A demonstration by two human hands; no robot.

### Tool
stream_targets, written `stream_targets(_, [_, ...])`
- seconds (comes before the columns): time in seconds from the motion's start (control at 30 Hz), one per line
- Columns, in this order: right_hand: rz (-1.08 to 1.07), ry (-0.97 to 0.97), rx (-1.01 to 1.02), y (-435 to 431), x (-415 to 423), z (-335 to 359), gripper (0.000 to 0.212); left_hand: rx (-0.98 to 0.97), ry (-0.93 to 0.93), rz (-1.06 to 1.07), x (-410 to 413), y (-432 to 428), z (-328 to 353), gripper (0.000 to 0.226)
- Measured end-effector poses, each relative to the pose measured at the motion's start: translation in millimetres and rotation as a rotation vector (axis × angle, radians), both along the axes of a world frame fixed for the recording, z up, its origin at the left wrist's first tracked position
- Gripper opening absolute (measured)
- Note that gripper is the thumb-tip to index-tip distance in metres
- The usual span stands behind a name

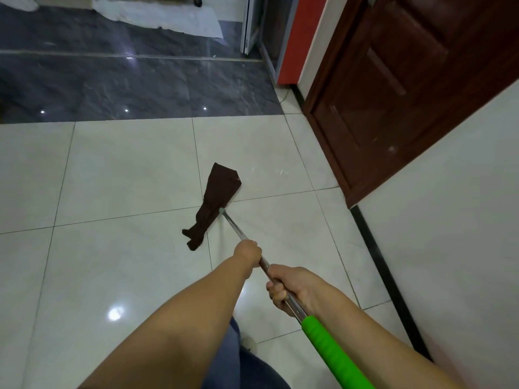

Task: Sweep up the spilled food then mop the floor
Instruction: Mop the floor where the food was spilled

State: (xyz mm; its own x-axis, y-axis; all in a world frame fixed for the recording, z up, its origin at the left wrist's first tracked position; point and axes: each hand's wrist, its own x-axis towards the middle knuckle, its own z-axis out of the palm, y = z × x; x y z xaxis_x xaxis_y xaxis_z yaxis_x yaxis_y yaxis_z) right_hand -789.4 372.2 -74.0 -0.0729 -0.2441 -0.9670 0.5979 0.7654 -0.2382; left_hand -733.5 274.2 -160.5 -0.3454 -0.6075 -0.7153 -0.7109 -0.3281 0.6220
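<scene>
A mop with a dark brown cloth head lies flat on the white tiled floor in the middle of the view. Its metal pole runs back toward me and ends in a bright green grip. My left hand grips the pole farther down, near the mop head. My right hand grips the pole higher up, just ahead of the green grip. I see no spilled food on the tiles.
A dark brown wooden door and a white wall with black skirting stand close on the right. Dark grey glossy tiles begin beyond the white ones. A white cloth lies at the back, beside a glass door frame.
</scene>
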Motion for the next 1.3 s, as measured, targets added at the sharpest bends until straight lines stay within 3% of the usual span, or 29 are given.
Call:
stream_targets(0.1, [0.030,0.016,-0.039,-16,7,3,0.023,-0.128,-0.101,-0.128,8,-15,3,0.037])
stream_targets(0.17, [0.036,0.024,-0.053,-32,11,7,0.023,-0.095,-0.159,-0.033,18,-30,16,0.035])
stream_targets(0.23, [0.035,0.025,-0.058,-51,16,11,0.023,-0.216,-0.238,-0.231,25,-46,20,0.036])
stream_targets(0.3, [0.033,0.019,-0.057,-71,22,15,0.022,-0.243,-0.267,-0.263,30,-66,22,0.034])
stream_targets(0.57, [0.085,0.029,-0.052,-150,37,11,0.025,-0.062,-0.140,0.011,48,-146,13,0.033])
stream_targets(0.77, [0.065,-0.034,-0.069,-230,51,-3,0.026,-0.165,-0.206,-0.021,65,-225,3,0.037])
stream_targets(0.9, [0.059,-0.068,-0.084,-287,63,-16,0.023,-0.118,-0.242,0.008,76,-282,-9,0.036])
stream_targets(1.03, [0.078,-0.092,-0.089,-340,74,-29,0.023,-0.041,-0.131,0.166,89,-339,-19,0.035])
stream_targets(1.1, [0.098,-0.103,-0.087,-363,78,-35,0.024,0.081,0.001,0.405,96,-363,-30,0.036])
stream_targets(1.3, [0.100,-0.116,-0.103,-408,83,-48,0.023,0.022,-0.066,0.298,111,-405,-39,0.034])
